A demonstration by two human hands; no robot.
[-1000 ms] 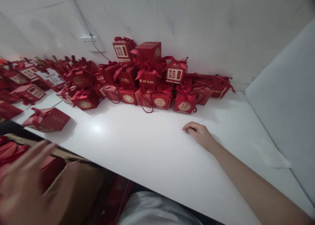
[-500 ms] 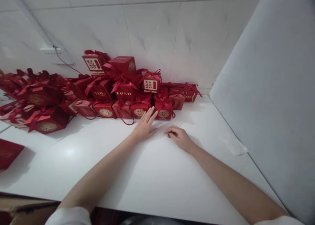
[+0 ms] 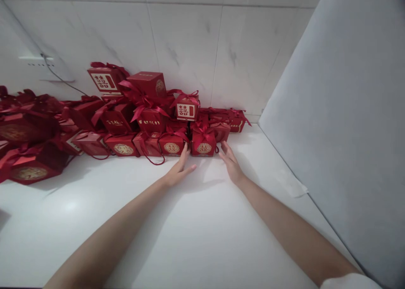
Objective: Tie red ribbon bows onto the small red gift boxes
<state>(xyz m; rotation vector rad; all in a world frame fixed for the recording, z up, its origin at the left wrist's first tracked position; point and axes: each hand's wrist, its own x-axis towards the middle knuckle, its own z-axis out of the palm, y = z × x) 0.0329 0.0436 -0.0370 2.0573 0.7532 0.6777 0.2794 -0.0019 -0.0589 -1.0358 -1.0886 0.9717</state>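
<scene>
Both my arms reach forward over a white table (image 3: 196,234). My left hand (image 3: 177,170) is open, its fingertips beside a small red gift box with a ribbon and a gold round emblem (image 3: 203,143). My right hand (image 3: 230,164) is open too, fingers stretched toward the right side of that same box. Neither hand holds anything. Another red box with a gold emblem (image 3: 171,143) stands just left of my left fingertips.
A pile of several red ribboned gift boxes (image 3: 139,112) lines the tiled wall (image 3: 190,48), spreading to the left edge. A grey panel (image 3: 344,112) closes the right side. A wall socket with a cable (image 3: 38,63) is at the left. A white paper scrap (image 3: 291,183) lies by the panel.
My left hand came up from a carton at the lower left onto the table. Both hands moved forward to the front red box, and my right hand's curled fingers opened.
</scene>
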